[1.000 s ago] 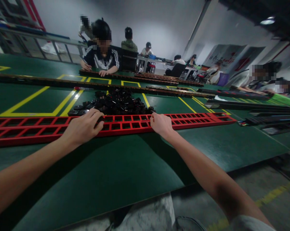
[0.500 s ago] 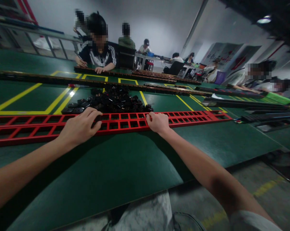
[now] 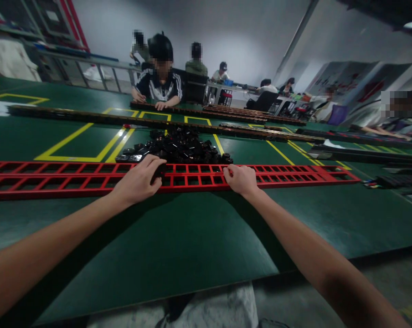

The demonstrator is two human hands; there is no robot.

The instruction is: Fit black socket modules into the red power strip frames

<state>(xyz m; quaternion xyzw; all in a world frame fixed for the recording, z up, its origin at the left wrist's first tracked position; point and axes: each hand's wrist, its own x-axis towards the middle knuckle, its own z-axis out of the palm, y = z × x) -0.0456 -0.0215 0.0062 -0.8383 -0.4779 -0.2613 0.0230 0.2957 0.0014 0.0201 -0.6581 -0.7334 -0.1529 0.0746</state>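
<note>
A long red frame (image 3: 288,175) with two rows of small rectangular cells lies across the green table (image 3: 178,241). My left hand (image 3: 137,182) rests on the frame with its fingers curled over a small black part (image 3: 160,169) at one cell. My right hand (image 3: 240,179) sits further right on the frame, fingers bent down onto its near row; what they hold, if anything, is hidden. Just behind the frame lies a heap of small black parts (image 3: 182,148).
Yellow lines (image 3: 86,143) mark boxes on the table. Long dark rails (image 3: 90,117) lie across it further back. A person in a dark striped top (image 3: 160,84) works opposite, with others seated behind and at the right. The table edge runs along the bottom right.
The view has shifted, so the frame and the heap sit further right in the picture. Both hands stay at the same places on the red frame.
</note>
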